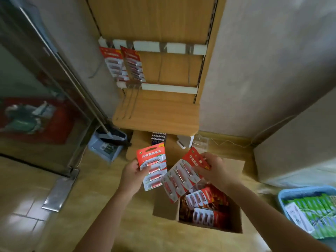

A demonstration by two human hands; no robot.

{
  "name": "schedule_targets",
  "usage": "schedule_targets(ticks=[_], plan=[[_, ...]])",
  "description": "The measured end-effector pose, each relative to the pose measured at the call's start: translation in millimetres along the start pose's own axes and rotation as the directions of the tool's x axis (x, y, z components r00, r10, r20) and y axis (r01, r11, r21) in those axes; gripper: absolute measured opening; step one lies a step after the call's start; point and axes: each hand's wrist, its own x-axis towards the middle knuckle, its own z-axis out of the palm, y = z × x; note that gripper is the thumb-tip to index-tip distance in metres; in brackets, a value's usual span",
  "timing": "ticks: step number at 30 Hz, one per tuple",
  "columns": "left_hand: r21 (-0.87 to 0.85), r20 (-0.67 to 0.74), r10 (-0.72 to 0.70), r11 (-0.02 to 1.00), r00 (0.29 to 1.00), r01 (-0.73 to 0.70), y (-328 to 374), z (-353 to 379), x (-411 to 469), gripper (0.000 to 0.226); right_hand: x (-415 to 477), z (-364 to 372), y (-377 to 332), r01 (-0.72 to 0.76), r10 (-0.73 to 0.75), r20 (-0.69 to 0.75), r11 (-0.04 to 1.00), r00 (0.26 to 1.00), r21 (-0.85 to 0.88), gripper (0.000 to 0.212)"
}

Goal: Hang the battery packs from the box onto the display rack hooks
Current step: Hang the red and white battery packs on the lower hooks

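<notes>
Sorting is happening above the open brown cardboard box (164, 208): the left hand (131, 176) is pinching one red-and-white carded battery pack (154, 167), and the right hand (216, 170) is gripping a fanned bunch of packs (179, 180). The next move is likely calling for hooking the single pack onto the tan wooden display rack (172, 70).

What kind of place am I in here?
Probably a small shop being stocked: a wooden display rack with hung battery packs, a box of more, and a blue basket of green packets.
</notes>
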Motion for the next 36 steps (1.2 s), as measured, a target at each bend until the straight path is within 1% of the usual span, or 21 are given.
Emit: schedule_targets(ticks=[1, 5, 7, 9, 10, 12, 16, 20, 22, 28, 30, 34, 36], plan=[[-0.022, -0.013, 0.009, 1.0, 1.0, -0.009, 2.7, -16.2, 0.7, 0.012, 3.2, 8.3, -15.3, 0.019, -0.019, -0.018, 1.0, 1.0, -0.002, 0.012], [-0.086, -0.074, 0.042, 0.995, 0.996, -0.048, 6.5, -79.5, 12.4, 0.014, 15.8, 43.8, -76.1, 0.09, -0.09, -0.134, 0.996, 0.987, -0.007, 0.025], [-0.112, -0.079, 0.05, 0.992, 0.996, -0.058, 8.4, -108.9, 22.7, 0.015, 23.4, 63.2, -102.5, 0.115, -0.11, -0.172, 0.993, 0.979, 0.018, 0.022], [-0.132, -0.085, 0.068, 0.988, 0.994, -0.079, 11.8, -137.5, 34.0, 0.015, 32.2, 81.5, -126.1, 0.112, -0.101, -0.209, 0.993, 0.973, 0.043, 0.009], [-0.137, -0.084, 0.083, 0.986, 0.993, -0.094, 14.7, -152.4, 38.9, 0.014, 38.0, 90.2, -137.5, 0.103, -0.089, -0.23, 0.993, 0.969, 0.051, 0.007], [-0.125, -0.078, 0.122, 0.983, 0.989, -0.131, 23.3, -176.2, 47.3, 0.015, 48.0, 100.7, -158.2, 0.082, -0.058, -0.257, 0.993, 0.965, 0.082, 0.015], [-0.098, -0.075, 0.165, 0.98, 0.983, -0.172, 44.9, -212.6, 72.6, 0.015, 71.1, 109.5, -193.1, 0.105, -0.061, -0.284, 0.984, 0.957, 0.143, 0.019], [-0.128, -0.067, 0.178, 0.974, 0.982, -0.185, 66.0, -223.9, 99.0, 0.012, 97.2, 109.8, -215.1, 0.123, -0.005, -0.376, 0.949, 0.926, 0.29, 0.016], [-0.161, -0.074, 0.169, 0.97, 0.983, -0.179, 72.6, -223.3, 110.3, 0.01, 111.9, 108.6, -221.8, 0.128, 0.015, -0.397, 0.934, 0.918, 0.333, 0.015], [-0.19, -0.039, 0.189, 0.963, 0.981, -0.193, 90.6, -211.0, 159.5, 0.01, 170.9, 102.3, -223.7, 0.137, -0.013, -0.409, 0.952, 0.912, 0.275, 0.018], [-0.186, -0.01, 0.209, 0.96, 0.978, -0.207, 93.0, -209.1, 159.9, 0.011, 171.2, 101.8, -223.6, 0.153, -0.031, -0.412, 0.952, 0.911, 0.265, 0.017], [-0.181, 0.003, 0.22, 0.96, 0.975, -0.216, 90.6, -205.5, 169.2, 0.013, 175.0, 96.9, -221.6, 0.181, -0.073, -0.381, 0.95, 0.922, 0.256, 0.015], [-0.184, -0.001, 0.222, 0.958, 0.975, -0.218, 88.3, -206.2, 173.7, 0.013, 176.2, 94.1, -221.0, 0.191, -0.076, -0.392, 0.946, 0.917, 0.263, 0.012]])
